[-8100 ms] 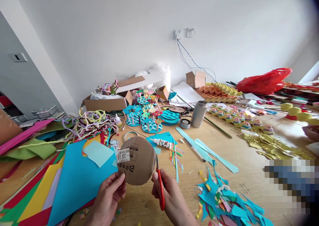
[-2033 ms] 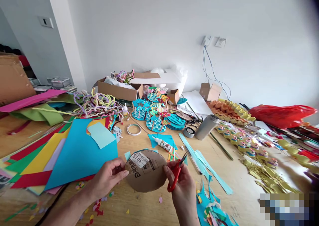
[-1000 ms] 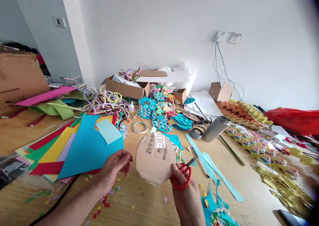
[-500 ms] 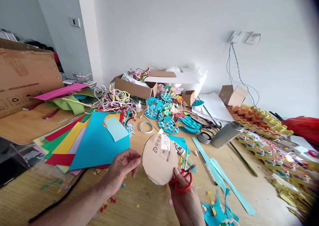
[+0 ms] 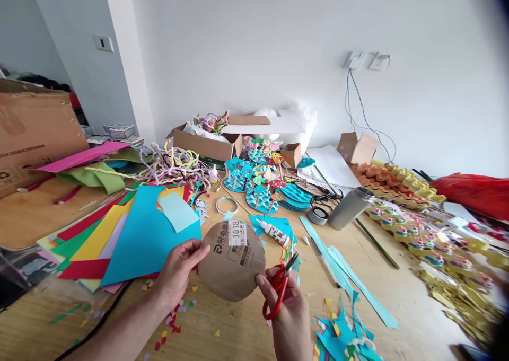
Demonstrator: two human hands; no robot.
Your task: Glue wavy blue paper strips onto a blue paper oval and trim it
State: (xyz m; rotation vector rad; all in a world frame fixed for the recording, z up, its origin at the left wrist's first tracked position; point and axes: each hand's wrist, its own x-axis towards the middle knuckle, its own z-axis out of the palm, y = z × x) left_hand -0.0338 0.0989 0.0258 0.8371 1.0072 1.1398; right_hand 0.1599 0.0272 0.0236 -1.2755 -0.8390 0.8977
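Note:
My left hand [image 5: 178, 271] pinches the left edge of a round brown cardboard disc [image 5: 233, 263] with a white label, held just above the wooden table [image 5: 238, 329]. At the disc's lower right edge my right hand [image 5: 288, 310] grips red-handled scissors [image 5: 277, 291], their blades pointing up and to the right. A fan of coloured paper sheets [image 5: 119, 239], blue on top, lies to the left of the disc. A small glue bottle [image 5: 274, 234] lies just behind it.
Blue paper scraps [image 5: 345, 340] pile at the front right. Light blue strips [image 5: 345, 276], a metal flask [image 5: 350, 208], tape rolls [image 5: 226, 205], blue craft discs [image 5: 262, 191], pipe cleaners [image 5: 175, 165], cardboard boxes [image 5: 207, 143] and egg trays [image 5: 393, 178] crowd the table.
The disc has turned flat toward me again and my left hand has taken hold of its left edge. My right hand shifted the scissors to the disc's lower right.

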